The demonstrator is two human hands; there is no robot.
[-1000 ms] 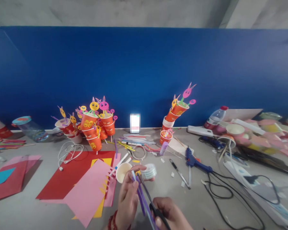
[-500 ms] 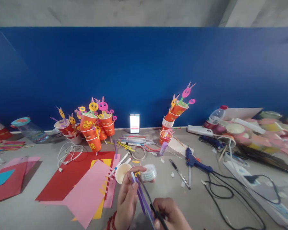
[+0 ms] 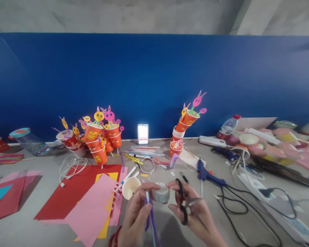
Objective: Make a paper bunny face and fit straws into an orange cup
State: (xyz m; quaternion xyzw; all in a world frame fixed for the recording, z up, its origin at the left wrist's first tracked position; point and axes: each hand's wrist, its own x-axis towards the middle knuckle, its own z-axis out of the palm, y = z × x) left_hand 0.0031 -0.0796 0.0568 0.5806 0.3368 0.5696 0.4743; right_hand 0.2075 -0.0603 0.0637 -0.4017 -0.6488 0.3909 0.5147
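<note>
My left hand (image 3: 136, 211) is closed, pinching a pale blue stick (image 3: 147, 196) together with purple strips (image 3: 155, 228) that look like pipe cleaners and hang downward. Two fingers of my right hand (image 3: 194, 209) pass through the black handles of the scissors (image 3: 184, 214); the blades point back along the wrist. That hand's thumb and index finger are apart, near a clear tape roll (image 3: 161, 192) between the two hands. Whether left fingers support the roll is hard to tell. Just left of my left hand stands a pale paper cup (image 3: 131, 187).
Pink paper (image 3: 91, 209) and red paper (image 3: 59, 202) lie to the left. Decorated red cups (image 3: 99, 156) are stacked behind, with another stack (image 3: 179, 132) further right. A blue glue gun (image 3: 208, 175), cables and a power strip (image 3: 267, 206) occupy the right side.
The scissors have left the purple strips and swung round in my right hand, blades now backward. My right hand rose toward the tape roll. My left hand still holds the strips.
</note>
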